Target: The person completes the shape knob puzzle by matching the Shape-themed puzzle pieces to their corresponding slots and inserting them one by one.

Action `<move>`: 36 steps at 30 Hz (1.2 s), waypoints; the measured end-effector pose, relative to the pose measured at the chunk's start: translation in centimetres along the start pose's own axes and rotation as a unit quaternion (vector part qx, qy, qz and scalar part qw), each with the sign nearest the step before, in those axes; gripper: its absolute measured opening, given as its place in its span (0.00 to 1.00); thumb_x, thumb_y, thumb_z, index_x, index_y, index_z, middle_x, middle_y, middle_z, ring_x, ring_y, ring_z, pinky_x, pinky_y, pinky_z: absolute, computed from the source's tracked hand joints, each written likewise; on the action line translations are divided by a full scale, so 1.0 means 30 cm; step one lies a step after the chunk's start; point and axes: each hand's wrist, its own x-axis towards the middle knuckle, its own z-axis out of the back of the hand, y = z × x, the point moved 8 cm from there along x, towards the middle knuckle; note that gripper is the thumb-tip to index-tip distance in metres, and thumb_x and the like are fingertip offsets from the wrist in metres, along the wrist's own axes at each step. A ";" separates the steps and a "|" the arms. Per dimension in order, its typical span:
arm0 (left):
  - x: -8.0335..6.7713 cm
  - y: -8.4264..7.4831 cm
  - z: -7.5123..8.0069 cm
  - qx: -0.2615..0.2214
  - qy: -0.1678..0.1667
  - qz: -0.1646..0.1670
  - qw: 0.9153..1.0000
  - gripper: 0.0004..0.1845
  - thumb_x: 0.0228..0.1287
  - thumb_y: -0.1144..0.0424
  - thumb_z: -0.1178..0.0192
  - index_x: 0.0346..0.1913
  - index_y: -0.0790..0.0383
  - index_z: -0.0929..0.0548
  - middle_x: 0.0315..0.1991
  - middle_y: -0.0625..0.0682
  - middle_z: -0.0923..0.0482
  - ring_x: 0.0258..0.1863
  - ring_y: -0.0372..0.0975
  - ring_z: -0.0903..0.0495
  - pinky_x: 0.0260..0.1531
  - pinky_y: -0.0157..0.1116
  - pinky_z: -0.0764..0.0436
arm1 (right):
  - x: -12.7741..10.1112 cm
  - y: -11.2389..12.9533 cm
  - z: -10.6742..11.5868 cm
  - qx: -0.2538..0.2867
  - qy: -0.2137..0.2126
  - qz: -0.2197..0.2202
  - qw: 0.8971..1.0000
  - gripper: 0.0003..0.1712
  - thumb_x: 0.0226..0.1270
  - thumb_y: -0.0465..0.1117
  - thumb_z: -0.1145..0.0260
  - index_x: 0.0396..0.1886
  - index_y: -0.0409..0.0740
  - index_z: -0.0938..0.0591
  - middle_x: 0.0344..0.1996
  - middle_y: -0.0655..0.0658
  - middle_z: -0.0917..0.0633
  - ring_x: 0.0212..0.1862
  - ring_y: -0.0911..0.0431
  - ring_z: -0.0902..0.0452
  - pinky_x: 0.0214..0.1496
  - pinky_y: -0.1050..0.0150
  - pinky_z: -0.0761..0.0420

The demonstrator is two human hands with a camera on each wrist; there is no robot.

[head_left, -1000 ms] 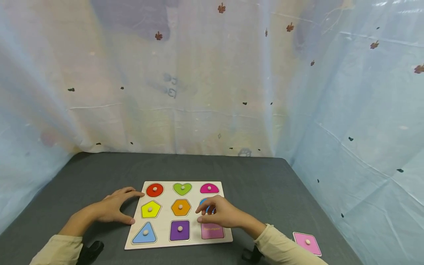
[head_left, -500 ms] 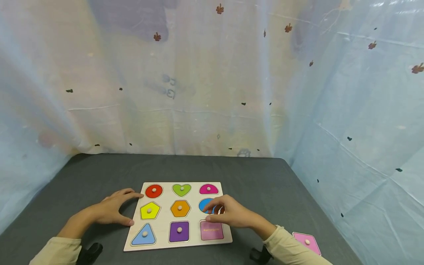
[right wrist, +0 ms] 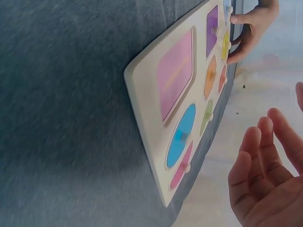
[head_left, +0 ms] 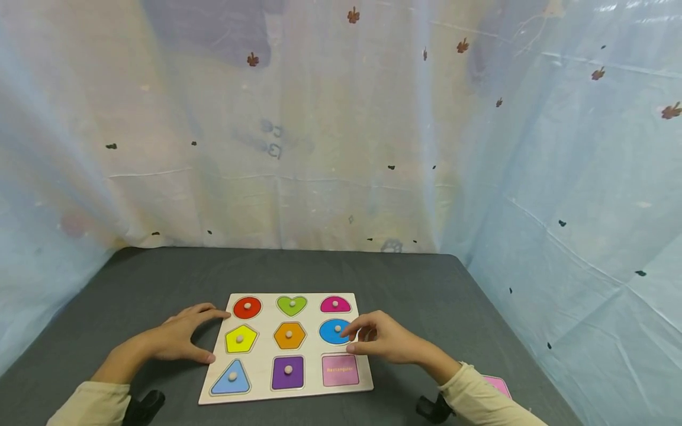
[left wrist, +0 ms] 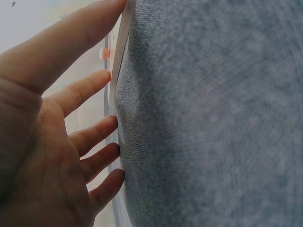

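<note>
A wooden shape puzzle board (head_left: 264, 361) lies flat on the table, with knobbed pieces in most of its places. My left hand (head_left: 180, 336) rests against the board's left edge, thumb and fingertips spread along it. Over the right edge hovers my right hand (head_left: 388, 338), fingers loosely bent around nothing, beside the blue oval piece (head_left: 330, 332). The pink recess (head_left: 341, 374) with printed lettering shows bare at the near right corner. A pink piece (head_left: 499, 386) lies on the table to the right, mostly hidden by my right sleeve.
The grey cloth-covered table (head_left: 415, 284) reaches back to a pale hanging curtain (head_left: 330, 130), which also closes off both sides. A purple square piece (head_left: 280, 380) and a light blue triangle piece (head_left: 224, 384) sit in the board's near row.
My right hand has drawn back to the right from above the pink recess, uncovering it and the blue oval. My right sleeve now covers more of the loose pink piece. The left hand stays put.
</note>
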 end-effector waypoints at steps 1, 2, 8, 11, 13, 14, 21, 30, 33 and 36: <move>-0.001 0.000 0.000 -0.001 0.000 0.000 1.000 0.47 0.46 0.41 0.23 0.71 0.49 0.28 0.71 0.68 0.37 0.67 0.68 0.38 0.58 0.76 0.39 | -0.006 -0.002 0.006 -0.003 -0.002 0.001 1.000 0.18 0.69 0.44 0.31 0.52 0.37 0.14 0.44 0.37 0.12 0.36 0.63 0.21 0.40 0.66 0.16; -0.002 0.000 0.000 0.000 -0.001 0.000 1.000 0.47 0.46 0.41 0.23 0.71 0.49 0.28 0.71 0.68 0.37 0.67 0.68 0.38 0.58 0.76 0.39 | -0.013 -0.003 0.013 -0.008 -0.004 0.003 1.000 0.17 0.70 0.44 0.31 0.51 0.38 0.14 0.42 0.38 0.12 0.36 0.63 0.21 0.40 0.65 0.16; -0.003 0.003 -0.001 0.000 0.001 0.003 1.000 0.47 0.46 0.41 0.23 0.71 0.49 0.29 0.71 0.68 0.38 0.67 0.68 0.38 0.58 0.76 0.39 | -0.056 -0.025 0.060 -0.027 -0.015 -0.003 1.000 0.17 0.70 0.45 0.31 0.52 0.41 0.14 0.40 0.41 0.13 0.36 0.64 0.22 0.40 0.65 0.17; -0.004 0.007 -0.002 0.000 0.003 0.006 1.000 0.47 0.46 0.41 0.24 0.71 0.50 0.29 0.71 0.68 0.38 0.67 0.69 0.39 0.58 0.76 0.39 | -0.074 -0.040 0.077 -0.025 -0.014 -0.010 1.000 0.18 0.70 0.45 0.32 0.53 0.38 0.15 0.43 0.36 0.13 0.37 0.64 0.22 0.41 0.65 0.17; -0.004 0.009 -0.003 0.000 0.004 0.008 1.000 0.47 0.46 0.40 0.24 0.71 0.50 0.29 0.71 0.69 0.38 0.67 0.69 0.39 0.58 0.76 0.40 | -0.086 -0.051 0.087 -0.023 -0.013 -0.011 1.000 0.18 0.71 0.45 0.32 0.53 0.38 0.15 0.45 0.34 0.13 0.38 0.63 0.22 0.41 0.65 0.17; -0.004 0.010 -0.003 0.001 0.004 0.008 1.000 0.47 0.47 0.40 0.24 0.71 0.50 0.29 0.71 0.69 0.38 0.67 0.69 0.39 0.59 0.76 0.40 | -0.092 -0.056 0.093 -0.023 -0.014 -0.011 1.000 0.18 0.71 0.45 0.32 0.53 0.38 0.15 0.45 0.33 0.13 0.38 0.63 0.22 0.41 0.65 0.17; -0.002 0.010 -0.005 -0.002 0.003 0.006 1.000 0.47 0.46 0.40 0.24 0.71 0.49 0.29 0.71 0.69 0.38 0.67 0.69 0.39 0.59 0.76 0.40 | -0.135 -0.097 0.144 -0.026 -0.029 -0.007 0.999 0.16 0.71 0.43 0.32 0.53 0.39 0.15 0.46 0.32 0.13 0.38 0.62 0.20 0.40 0.64 0.17; -0.002 0.008 -0.004 -0.004 0.006 0.003 1.000 0.47 0.47 0.41 0.24 0.71 0.49 0.29 0.72 0.69 0.38 0.68 0.69 0.39 0.59 0.76 0.40 | -0.181 -0.152 0.204 -0.029 -0.051 -0.019 0.998 0.16 0.70 0.41 0.32 0.53 0.38 0.15 0.48 0.30 0.14 0.39 0.62 0.19 0.39 0.63 0.17; 0.000 0.005 -0.002 0.000 0.008 0.002 1.000 0.47 0.48 0.41 0.24 0.72 0.50 0.29 0.71 0.69 0.38 0.67 0.70 0.39 0.59 0.76 0.40 | -0.198 -0.170 0.218 -0.029 -0.052 -0.024 0.998 0.17 0.71 0.41 0.32 0.54 0.35 0.16 0.48 0.29 0.14 0.39 0.62 0.18 0.38 0.64 0.17; 0.004 0.001 0.002 0.008 0.008 0.004 1.000 0.46 0.48 0.41 0.25 0.71 0.50 0.29 0.71 0.70 0.38 0.67 0.70 0.38 0.58 0.76 0.39 | -0.213 -0.184 0.232 -0.029 -0.054 -0.027 0.998 0.18 0.71 0.41 0.33 0.54 0.33 0.16 0.48 0.28 0.14 0.40 0.62 0.18 0.38 0.65 0.17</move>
